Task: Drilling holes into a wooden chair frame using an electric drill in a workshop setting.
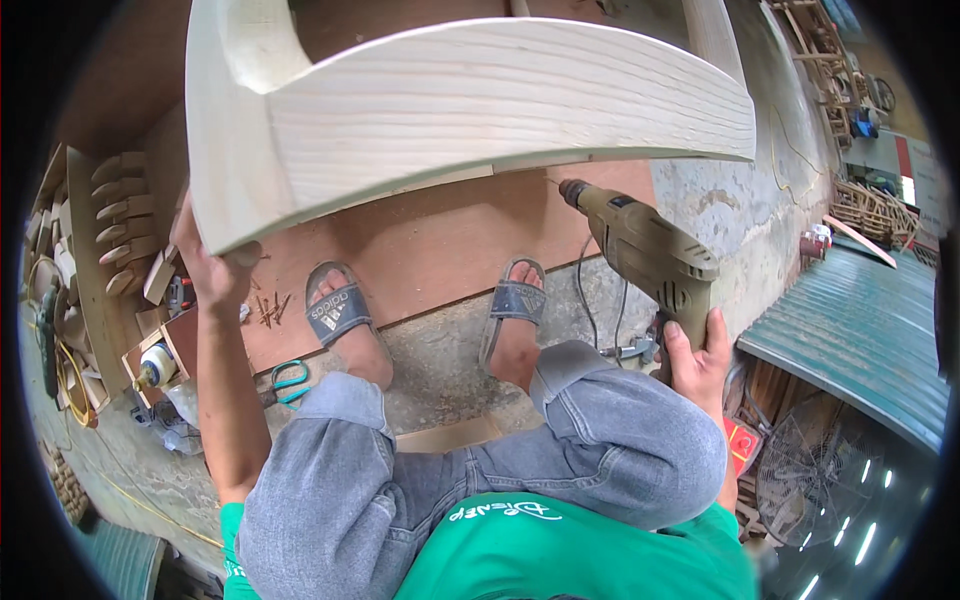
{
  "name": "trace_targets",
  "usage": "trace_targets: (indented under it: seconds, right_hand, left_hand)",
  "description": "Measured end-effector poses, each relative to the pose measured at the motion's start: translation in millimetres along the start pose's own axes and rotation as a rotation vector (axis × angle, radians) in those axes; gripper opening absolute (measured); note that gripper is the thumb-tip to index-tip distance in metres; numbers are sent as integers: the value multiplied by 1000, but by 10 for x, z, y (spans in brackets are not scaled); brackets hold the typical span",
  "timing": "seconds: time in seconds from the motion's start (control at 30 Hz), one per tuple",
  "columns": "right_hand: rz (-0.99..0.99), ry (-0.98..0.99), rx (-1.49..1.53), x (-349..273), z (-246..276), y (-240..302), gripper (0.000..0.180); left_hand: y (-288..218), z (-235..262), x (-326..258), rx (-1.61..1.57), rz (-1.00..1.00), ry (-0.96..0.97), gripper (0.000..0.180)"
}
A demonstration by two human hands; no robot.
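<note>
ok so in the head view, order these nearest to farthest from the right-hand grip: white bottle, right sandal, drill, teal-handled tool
1. Drill, held in the right-hand grip
2. Right sandal, on the foot left of that grip
3. Teal-handled tool, on the floor left of both feet
4. White bottle, farther out on the left

One tan elec. drill (645, 240), 1 pale wd. frame (500, 95), 2 blue sandals (338, 313), 1 pr. teal-handled scissors (278, 386) & 1 fan (808, 465).
</note>
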State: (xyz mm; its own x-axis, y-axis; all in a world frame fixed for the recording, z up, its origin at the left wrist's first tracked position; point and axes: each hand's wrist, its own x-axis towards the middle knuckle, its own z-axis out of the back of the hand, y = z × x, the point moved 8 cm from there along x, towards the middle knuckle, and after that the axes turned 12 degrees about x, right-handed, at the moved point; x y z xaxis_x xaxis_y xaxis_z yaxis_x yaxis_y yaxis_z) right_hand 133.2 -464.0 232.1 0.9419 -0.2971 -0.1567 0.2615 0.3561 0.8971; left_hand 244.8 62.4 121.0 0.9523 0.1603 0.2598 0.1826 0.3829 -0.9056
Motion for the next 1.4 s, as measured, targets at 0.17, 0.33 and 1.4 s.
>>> trace_targets:
  seconds: [0.17, 0.33, 1.4]
  right_hand:
    - [143, 68, -282, 14, -13, 200, 14]
    - [182, 10, -285, 10, 31, 232, 14]
    - [108, 79, -310, 681, 216, 113, 25]
  left_hand:
    - [-910, -624, -78, 15, -208, 171, 49]
    - [-1584, -975, 60, 122, -337, 299, 59]
    - [-2471, -1512, 204, 369, -305, 411, 58]
